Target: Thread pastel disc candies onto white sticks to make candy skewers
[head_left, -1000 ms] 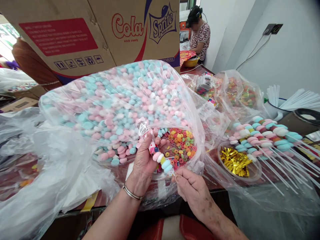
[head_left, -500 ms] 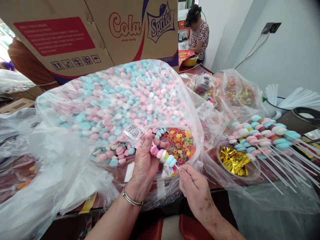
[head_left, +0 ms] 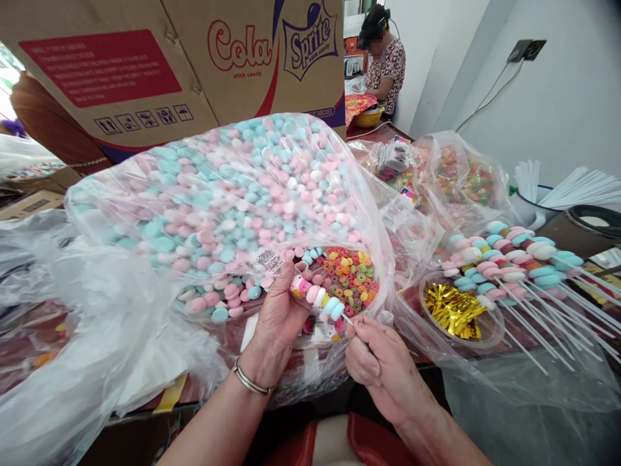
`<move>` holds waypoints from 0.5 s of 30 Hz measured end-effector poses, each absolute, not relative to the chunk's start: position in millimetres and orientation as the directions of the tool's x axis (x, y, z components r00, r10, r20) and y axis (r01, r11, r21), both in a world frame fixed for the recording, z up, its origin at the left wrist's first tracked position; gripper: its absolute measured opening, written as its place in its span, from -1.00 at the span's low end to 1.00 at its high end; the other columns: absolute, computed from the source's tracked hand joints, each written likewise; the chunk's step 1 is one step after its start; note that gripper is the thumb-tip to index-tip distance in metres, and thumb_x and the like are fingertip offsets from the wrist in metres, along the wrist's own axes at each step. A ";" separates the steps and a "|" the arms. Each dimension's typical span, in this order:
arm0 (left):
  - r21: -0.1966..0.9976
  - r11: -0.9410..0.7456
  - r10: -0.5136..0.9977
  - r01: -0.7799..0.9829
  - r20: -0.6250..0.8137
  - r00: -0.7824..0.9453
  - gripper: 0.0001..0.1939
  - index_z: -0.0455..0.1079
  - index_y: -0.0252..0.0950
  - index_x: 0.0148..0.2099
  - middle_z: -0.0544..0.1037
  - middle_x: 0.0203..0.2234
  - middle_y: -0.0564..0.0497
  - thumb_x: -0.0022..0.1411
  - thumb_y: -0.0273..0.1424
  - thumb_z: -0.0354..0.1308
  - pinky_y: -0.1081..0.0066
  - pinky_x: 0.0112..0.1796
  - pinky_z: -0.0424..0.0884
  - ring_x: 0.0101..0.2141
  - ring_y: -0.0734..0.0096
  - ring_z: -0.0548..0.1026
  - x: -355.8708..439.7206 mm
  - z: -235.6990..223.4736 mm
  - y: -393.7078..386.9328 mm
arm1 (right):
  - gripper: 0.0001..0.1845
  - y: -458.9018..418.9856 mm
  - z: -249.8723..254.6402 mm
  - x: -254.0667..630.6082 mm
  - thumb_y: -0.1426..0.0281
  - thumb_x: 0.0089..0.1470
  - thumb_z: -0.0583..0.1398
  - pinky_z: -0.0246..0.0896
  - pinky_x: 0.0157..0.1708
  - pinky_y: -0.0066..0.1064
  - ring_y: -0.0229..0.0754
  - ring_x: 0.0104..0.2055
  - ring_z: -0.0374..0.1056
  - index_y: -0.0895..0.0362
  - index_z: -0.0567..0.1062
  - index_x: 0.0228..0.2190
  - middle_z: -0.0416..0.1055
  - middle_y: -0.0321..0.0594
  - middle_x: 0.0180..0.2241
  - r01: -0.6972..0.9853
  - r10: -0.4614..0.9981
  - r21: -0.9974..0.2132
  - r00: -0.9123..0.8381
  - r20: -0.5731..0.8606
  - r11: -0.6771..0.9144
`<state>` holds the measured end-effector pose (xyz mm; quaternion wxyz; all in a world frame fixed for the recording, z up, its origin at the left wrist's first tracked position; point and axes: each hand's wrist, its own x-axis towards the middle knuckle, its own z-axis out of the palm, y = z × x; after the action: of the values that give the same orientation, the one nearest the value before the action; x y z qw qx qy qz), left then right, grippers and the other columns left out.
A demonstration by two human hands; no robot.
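My left hand (head_left: pixel 279 317) is closed around a small printed plastic bag (head_left: pixel 270 260), its barcode end sticking out past the thumb. A candy skewer (head_left: pixel 332 307) with pink, white, yellow and blue pieces lies partly inside that bag. Pinched in the fingers of my right hand (head_left: pixel 381 362) is the lower end of the skewer's white stick. How much candy sits within the bag is hidden by my left fingers. Just behind the hands are loose ring gummies (head_left: pixel 352 275) and pink, blue and white candies (head_left: pixel 233 294) at the mouth of a big clear sack (head_left: pixel 378 213).
Finished-looking skewers (head_left: pixel 514 259) lie piled at the right, beside a tub of gold ties (head_left: pixel 453 310). White sticks (head_left: pixel 582 188) stand in a pot behind them. A large carton (head_left: pixel 242 71) rises at the back. Another person (head_left: pixel 388 71) sits farther off.
The bag in my left hand has tilted, and its printed pink side shows more along the skewer. My right hand has shifted slightly, still pinching the stick.
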<state>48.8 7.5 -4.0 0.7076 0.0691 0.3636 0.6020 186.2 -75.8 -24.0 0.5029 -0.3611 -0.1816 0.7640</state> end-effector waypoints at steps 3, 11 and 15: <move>0.539 0.251 0.908 -0.804 -0.419 0.003 -0.71 0.46 -0.39 -0.33 0.53 -0.58 0.01 0.42 -0.42 0.01 0.29 -0.35 0.60 -0.53 0.38 0.57 51.1 -1.5 5.7 | -0.62 -78.8 -29.4 183.7 0.08 0.06 0.21 -0.25 -0.71 -0.55 -0.44 -0.73 -0.18 0.14 0.36 -0.48 0.00 -0.56 -0.79 -0.490 0.941 -0.806 -0.106 -0.322 -0.331; 0.594 0.262 0.903 -0.760 -0.428 -0.024 -0.80 0.43 -0.37 -0.36 0.56 -0.51 -0.04 0.34 -0.46 0.11 0.23 -0.34 0.60 -0.49 0.29 0.60 59.5 8.8 0.9 | -0.78 -79.8 -45.7 192.9 0.44 0.22 0.04 0.05 -0.56 -0.44 -0.27 -0.62 0.27 0.17 0.46 -0.38 0.38 -0.27 -0.63 0.606 0.852 -0.704 0.079 0.517 0.370; 0.572 0.314 0.870 -0.758 -0.493 -0.011 -0.78 0.41 -0.34 -0.37 0.54 -0.58 -0.03 0.34 -0.38 0.12 0.23 -0.39 0.59 -0.51 0.25 0.59 51.3 7.0 7.6 | -0.76 -81.4 -47.2 192.8 0.46 0.23 0.03 0.06 -0.54 -0.45 -0.28 -0.61 0.28 0.18 0.47 -0.37 0.38 -0.27 -0.63 0.623 0.857 -0.667 -0.010 0.515 0.408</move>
<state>51.3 7.6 7.0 0.6997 0.0687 0.4092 0.5816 192.8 -81.4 -47.2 0.4635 -0.5292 -0.6995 0.1261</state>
